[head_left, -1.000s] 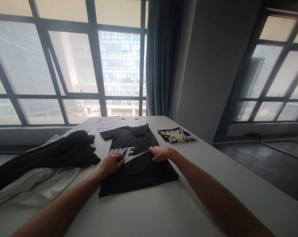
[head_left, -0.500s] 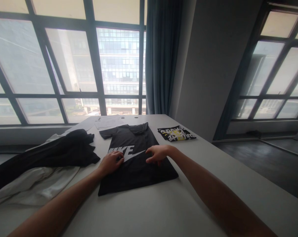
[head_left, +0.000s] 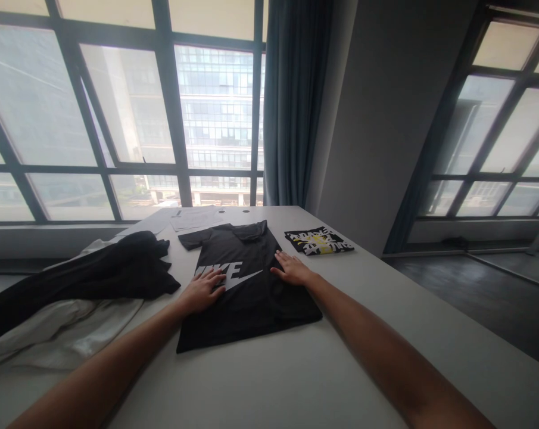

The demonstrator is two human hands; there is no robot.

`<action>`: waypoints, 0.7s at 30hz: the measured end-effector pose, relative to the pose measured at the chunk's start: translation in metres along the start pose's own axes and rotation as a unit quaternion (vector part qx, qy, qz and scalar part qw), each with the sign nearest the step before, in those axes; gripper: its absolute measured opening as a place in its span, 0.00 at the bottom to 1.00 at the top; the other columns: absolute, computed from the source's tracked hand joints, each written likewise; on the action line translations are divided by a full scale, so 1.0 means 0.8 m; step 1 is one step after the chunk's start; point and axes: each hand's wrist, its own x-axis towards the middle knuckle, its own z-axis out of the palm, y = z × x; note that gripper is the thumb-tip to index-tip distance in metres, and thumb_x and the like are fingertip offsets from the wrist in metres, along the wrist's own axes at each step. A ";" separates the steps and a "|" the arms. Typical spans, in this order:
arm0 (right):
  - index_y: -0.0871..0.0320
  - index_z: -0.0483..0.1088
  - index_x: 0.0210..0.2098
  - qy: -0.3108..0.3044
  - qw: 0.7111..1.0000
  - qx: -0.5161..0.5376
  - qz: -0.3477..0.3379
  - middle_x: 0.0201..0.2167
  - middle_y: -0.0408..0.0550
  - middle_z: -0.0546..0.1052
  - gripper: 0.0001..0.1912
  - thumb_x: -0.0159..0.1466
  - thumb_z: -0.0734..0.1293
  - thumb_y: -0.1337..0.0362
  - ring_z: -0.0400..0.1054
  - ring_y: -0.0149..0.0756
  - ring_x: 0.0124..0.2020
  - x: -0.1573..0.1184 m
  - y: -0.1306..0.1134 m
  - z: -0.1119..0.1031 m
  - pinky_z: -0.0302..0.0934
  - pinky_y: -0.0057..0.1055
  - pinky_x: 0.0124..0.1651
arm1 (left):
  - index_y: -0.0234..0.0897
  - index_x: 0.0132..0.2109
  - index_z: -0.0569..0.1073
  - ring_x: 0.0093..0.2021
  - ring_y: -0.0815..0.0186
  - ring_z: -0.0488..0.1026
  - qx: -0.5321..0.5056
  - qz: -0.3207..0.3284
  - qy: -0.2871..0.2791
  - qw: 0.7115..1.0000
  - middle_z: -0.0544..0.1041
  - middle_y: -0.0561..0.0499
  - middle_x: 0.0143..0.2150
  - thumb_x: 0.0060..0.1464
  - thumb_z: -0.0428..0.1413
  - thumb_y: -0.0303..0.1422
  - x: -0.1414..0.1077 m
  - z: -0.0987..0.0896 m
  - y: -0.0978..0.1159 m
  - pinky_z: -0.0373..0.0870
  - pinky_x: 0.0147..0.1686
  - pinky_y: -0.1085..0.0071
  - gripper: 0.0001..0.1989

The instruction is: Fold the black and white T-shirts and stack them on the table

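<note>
Black shirt [head_left: 246,304] lay flat on the white counter [head_left: 340,363], hem toward the wearer, one side folded in, white print facing up. Left hand [head_left: 203,289] was palm down on the print, fingers a bit spread. Right hand [head_left: 292,268] lay on the opposite edge, also palm down, fingers slightly spread. Folded printed shirt [head_left: 319,241] sat beyond the right hand, near the counter's right edge. Dark garment [head_left: 130,268] was heaped over white cloth [head_left: 68,333] at left. Papers [head_left: 195,218] at the far end, below big framed windows [head_left: 130,107]. Blue curtain [head_left: 289,113] hung beside a grey wall [head_left: 385,119]; dark floor [head_left: 483,286] at right.
</note>
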 end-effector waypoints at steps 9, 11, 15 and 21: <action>0.61 0.47 0.72 0.046 0.998 -0.023 -0.029 0.72 0.53 0.45 0.40 0.70 0.50 0.42 0.37 0.44 0.73 0.009 -0.023 0.000 0.35 0.46 0.71 | 0.44 0.56 0.73 0.61 0.51 0.67 -0.018 0.040 -0.021 0.999 0.71 0.47 0.62 0.57 0.50 0.51 0.009 -0.027 -0.011 0.63 0.58 0.58 0.26; 0.58 0.57 0.68 -0.006 0.999 -0.013 -0.030 0.70 0.54 0.55 0.37 0.69 0.52 0.41 0.48 0.47 0.70 0.019 -0.022 -0.011 0.44 0.45 0.68 | 0.42 0.51 0.76 0.52 0.54 0.73 -0.044 0.006 0.007 0.999 0.77 0.46 0.54 0.58 0.48 0.51 0.027 -0.034 -0.020 0.69 0.50 0.62 0.24; 0.57 0.68 0.60 0.083 0.996 0.026 -0.025 0.63 0.55 0.67 0.32 0.71 0.50 0.44 0.59 0.46 0.64 0.049 -0.011 -0.029 0.52 0.38 0.64 | 0.38 0.45 0.77 0.47 0.55 0.75 -0.036 -0.123 0.084 0.988 0.78 0.44 0.48 0.60 0.45 0.49 0.078 -0.045 -0.058 0.70 0.44 0.64 0.23; 0.57 0.55 0.69 0.048 0.998 0.024 -0.021 0.72 0.53 0.49 0.36 0.69 0.55 0.43 0.40 0.45 0.72 0.068 0.007 0.008 0.36 0.46 0.70 | 0.29 0.53 0.74 0.56 0.41 0.71 -0.004 -0.379 0.131 0.916 0.74 0.30 0.56 0.61 0.43 0.50 0.137 -0.047 -0.144 0.70 0.46 0.54 0.30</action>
